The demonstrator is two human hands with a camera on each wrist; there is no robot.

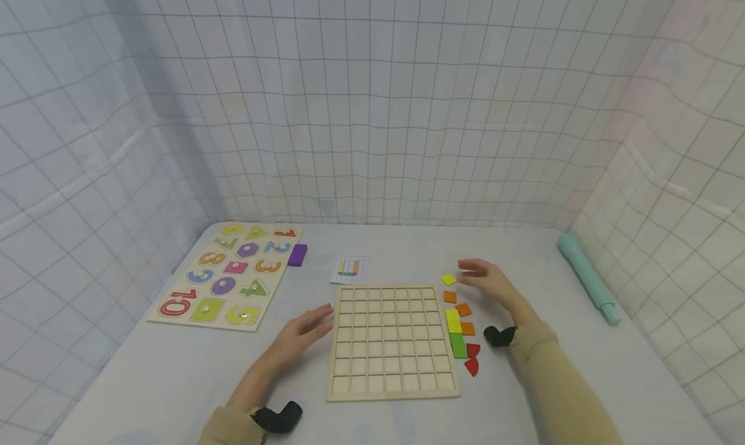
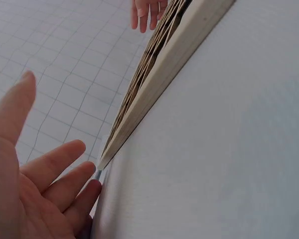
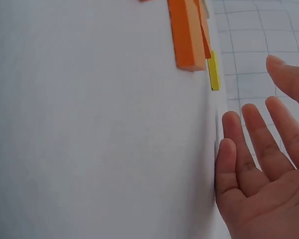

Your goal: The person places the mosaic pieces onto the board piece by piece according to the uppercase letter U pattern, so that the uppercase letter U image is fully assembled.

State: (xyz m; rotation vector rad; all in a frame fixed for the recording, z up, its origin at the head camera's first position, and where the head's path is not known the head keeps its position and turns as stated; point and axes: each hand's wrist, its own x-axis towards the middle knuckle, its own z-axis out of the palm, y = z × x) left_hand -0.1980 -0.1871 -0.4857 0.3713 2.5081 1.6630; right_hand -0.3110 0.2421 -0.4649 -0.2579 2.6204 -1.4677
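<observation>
A square wooden grid board (image 1: 394, 349) lies on the table between the two hands, its cells bare. Beside its left edge rests my left hand (image 1: 297, 338), fingers loosely extended and holding nothing; the left wrist view shows the palm (image 2: 40, 209) next to the board's rim (image 2: 159, 89). My right hand (image 1: 489, 283) is past the board's far right corner, near a yellow tile (image 1: 449, 280), with relaxed fingers and no object in them. Along the board's right side lie orange tiles (image 1: 467, 328), yellow tiles (image 1: 453, 321), green tiles (image 1: 458, 345) and red quarter-round pieces (image 1: 472, 367).
A small pattern card (image 1: 350, 270) lies beyond the board. At the left is a number puzzle board (image 1: 218, 277) with a purple block (image 1: 297, 255) at its edge. A mint-green tube-shaped object (image 1: 589, 278) lies far right. Grid-patterned curtains (image 1: 378, 108) enclose the table.
</observation>
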